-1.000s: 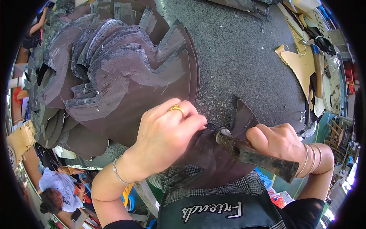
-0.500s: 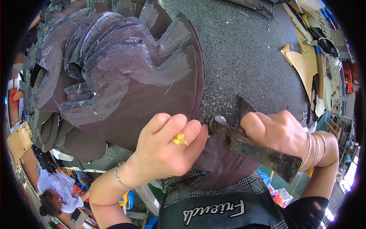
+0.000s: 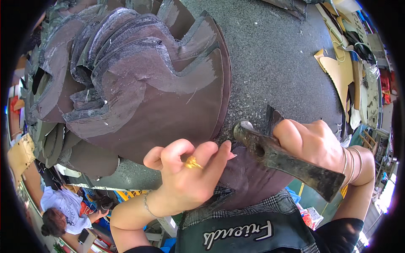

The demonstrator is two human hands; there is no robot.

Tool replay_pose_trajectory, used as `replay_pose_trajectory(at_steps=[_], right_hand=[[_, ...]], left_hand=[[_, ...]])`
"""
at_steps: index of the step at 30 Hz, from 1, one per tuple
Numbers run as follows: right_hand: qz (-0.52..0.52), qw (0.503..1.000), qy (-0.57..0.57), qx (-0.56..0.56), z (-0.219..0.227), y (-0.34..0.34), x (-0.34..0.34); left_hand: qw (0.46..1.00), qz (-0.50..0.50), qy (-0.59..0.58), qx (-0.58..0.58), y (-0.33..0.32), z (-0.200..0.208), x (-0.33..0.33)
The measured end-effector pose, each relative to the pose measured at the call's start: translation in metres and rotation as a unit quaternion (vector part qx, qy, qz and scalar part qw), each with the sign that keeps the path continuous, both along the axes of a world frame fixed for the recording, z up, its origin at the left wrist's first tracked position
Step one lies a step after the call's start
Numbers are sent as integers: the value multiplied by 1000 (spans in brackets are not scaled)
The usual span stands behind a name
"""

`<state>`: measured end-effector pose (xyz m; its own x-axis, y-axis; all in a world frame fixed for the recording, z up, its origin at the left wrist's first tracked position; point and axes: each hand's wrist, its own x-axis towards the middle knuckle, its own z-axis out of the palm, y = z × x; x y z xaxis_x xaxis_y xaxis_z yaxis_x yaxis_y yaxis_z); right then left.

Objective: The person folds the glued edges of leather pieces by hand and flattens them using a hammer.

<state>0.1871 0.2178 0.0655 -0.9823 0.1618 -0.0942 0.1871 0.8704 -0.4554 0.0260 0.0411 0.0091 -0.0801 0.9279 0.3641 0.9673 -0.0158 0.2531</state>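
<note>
My right hand (image 3: 314, 141) is closed round a hammer (image 3: 291, 162) with a worn, dark metal head. Its rounded face points toward my left hand, just above the table; the handle is mostly hidden by my fist. My left hand (image 3: 187, 168), with a gold ring, has its fingers bent and apart. Its index fingertip and a thumb nail show near the edge of a dark brown leather-like piece (image 3: 257, 177) that hangs over the table's front edge against my apron. To the left lies a thick pile of similar curved brown pieces (image 3: 168, 109) with grey, rough edges.
The speckled dark table (image 3: 278, 63) stretches away from me. Tan and dark scraps (image 3: 337, 69) lie at its right edge, beside a wooden-handled tool (image 3: 356, 84). More dark pieces lie at the far edge. Another person (image 3: 63, 211) sits at lower left.
My left hand has shifted slightly down and left, and its fingers have spread apart. The hammer has moved a little right and down, its face now apart from my left fingertips.
</note>
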Motion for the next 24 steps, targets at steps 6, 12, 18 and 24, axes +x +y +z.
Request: replay_pose_trajectory(at_steps=[6, 12, 18, 24], right_hand=[[41, 999, -12, 5, -3, 2, -8], [50, 998, -20, 45, 0, -2, -12], [59, 997, -9, 55, 0, -1, -14], [77, 994, -51, 52, 6, -5, -23]], left_hand=[[998, -13, 61, -20, -1, 3, -1], [996, 74, -44, -16, -10, -5, 5], [998, 60, -15, -8, -13, -2, 11], [997, 70, 30, -21, -16, -1, 11]])
